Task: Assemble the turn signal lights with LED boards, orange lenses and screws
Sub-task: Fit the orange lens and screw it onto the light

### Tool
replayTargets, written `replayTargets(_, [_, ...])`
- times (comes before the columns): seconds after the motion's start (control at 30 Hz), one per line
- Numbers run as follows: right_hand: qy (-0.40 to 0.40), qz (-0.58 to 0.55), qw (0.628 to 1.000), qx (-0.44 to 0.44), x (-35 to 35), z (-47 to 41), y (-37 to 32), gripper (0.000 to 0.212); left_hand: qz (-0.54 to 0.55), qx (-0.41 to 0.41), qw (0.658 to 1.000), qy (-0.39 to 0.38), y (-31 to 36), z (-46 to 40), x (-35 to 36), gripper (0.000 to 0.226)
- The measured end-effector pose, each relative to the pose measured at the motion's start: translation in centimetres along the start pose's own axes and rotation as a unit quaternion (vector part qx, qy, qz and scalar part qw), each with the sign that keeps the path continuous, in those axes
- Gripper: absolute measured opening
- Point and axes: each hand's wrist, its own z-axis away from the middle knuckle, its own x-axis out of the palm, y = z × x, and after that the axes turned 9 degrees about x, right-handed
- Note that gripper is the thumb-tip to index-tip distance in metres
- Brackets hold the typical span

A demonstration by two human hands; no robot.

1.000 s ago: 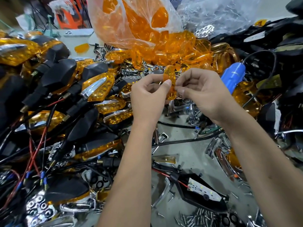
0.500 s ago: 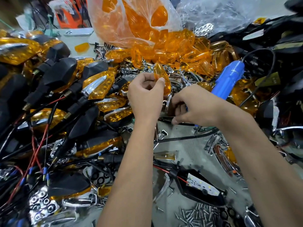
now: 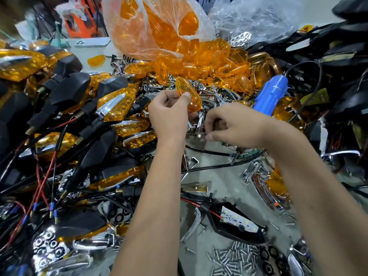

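My left hand pinches an orange lens and holds it up over the pile of chrome trims. Just to its right and lower, my right hand pinches a chrome trim piece at the edge of that pile. A black housing with a white LED board and red wire lies on the table near my right forearm. Loose screws are heaped at the bottom edge.
A plastic bag spilling orange lenses sits at the back. Finished black and orange signal lights with wires are piled on the left. A blue electric screwdriver lies right of my hands. Black parts are stacked at the far right.
My right hand let go of the lens, dropped down and right, and took hold of a chrome trim piece. The left hand kept the lens and tilted it up.
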Motion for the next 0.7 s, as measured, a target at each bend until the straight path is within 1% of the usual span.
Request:
replayTargets(0.1, [0.026,-0.140,0.990,-0.003,-1.3,0.7,1.3,0.009,0.006,-0.011,1.000,0.007,0.0,0.1,0.2,0.009])
replayTargets(0.13, [0.053,-0.187,0.981,-0.008,-1.4,0.9,1.6,0.008,0.005,-0.012,1.000,0.003,-0.1,0.2,0.2,0.009])
replayTargets(0.23, [0.196,-0.301,0.933,0.003,-1.0,0.6,2.0,0.011,0.002,-0.012,1.000,-0.027,-0.2,0.7,0.6,0.013])
replayTargets(0.3, [0.267,-0.333,0.904,0.001,-0.2,0.2,1.6,0.015,0.000,-0.006,0.999,-0.051,-0.3,1.0,0.7,0.016])
replayTargets(0.37, [0.333,-0.314,0.889,-0.005,0.8,-0.1,1.1,0.018,0.000,0.000,0.997,-0.075,-0.3,1.2,0.7,0.020])
replayTargets(0.47, [0.415,-0.239,0.878,-0.020,1.7,-0.3,0.4,0.021,0.000,0.008,0.995,-0.098,-0.2,1.3,0.7,0.022])
replayTargets(0.6, [0.474,-0.150,0.867,-0.039,2.1,-0.3,-0.4,0.021,0.022,0.009,0.993,-0.114,-0.2,1.3,0.7,0.021])
replayTargets(0.7, [0.484,-0.134,0.864,-0.038,2.3,-0.3,-0.5,0.020,0.022,0.021,0.992,-0.119,-0.2,1.3,0.6,0.024])
